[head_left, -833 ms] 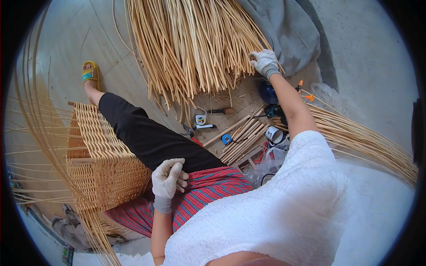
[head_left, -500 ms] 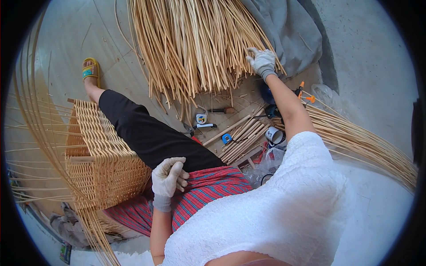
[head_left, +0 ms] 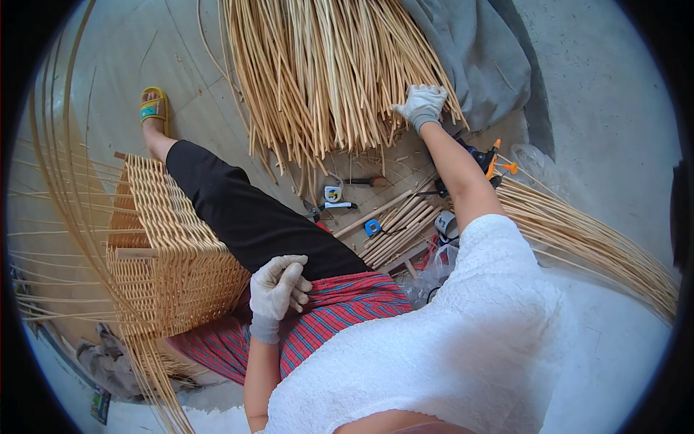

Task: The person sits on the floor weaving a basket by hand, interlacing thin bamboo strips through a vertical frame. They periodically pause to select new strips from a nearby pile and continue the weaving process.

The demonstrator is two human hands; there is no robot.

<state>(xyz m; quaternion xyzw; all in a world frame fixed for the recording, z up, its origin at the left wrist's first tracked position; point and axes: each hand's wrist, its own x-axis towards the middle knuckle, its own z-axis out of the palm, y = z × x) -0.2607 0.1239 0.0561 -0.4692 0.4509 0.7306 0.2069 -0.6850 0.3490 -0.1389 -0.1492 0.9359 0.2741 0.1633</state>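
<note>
My right hand [head_left: 423, 105], in a whitish work glove, is at the right side of a large spread of pale wicker rods [head_left: 340, 79], over their near ends. Its fingers are curled closed, and whatever they hold is hidden under the glove. Close to my lap, my left hand [head_left: 276, 289], gloved too, hovers over a red checked cloth [head_left: 340, 307]. Its fingers are loosely bent, with gaps between them and no object visible. Left of my leg stands a partly woven wicker basket [head_left: 199, 278], long unwoven rods sticking out of its left side.
Short cut rods [head_left: 401, 231] lie beside a blue tape measure [head_left: 372, 227], a white tape measure [head_left: 332, 194] and a wooden-handled tool [head_left: 376, 181]. A white mug [head_left: 446, 223] stands near clear plastic. Another rod bundle [head_left: 585, 231] extends right; grey cloth [head_left: 481, 58] lies behind.
My right hand has turned and drawn slightly toward me at the rod ends, its fingers now curled in. The left hand keeps its pose, while the whole view has shifted slightly.
</note>
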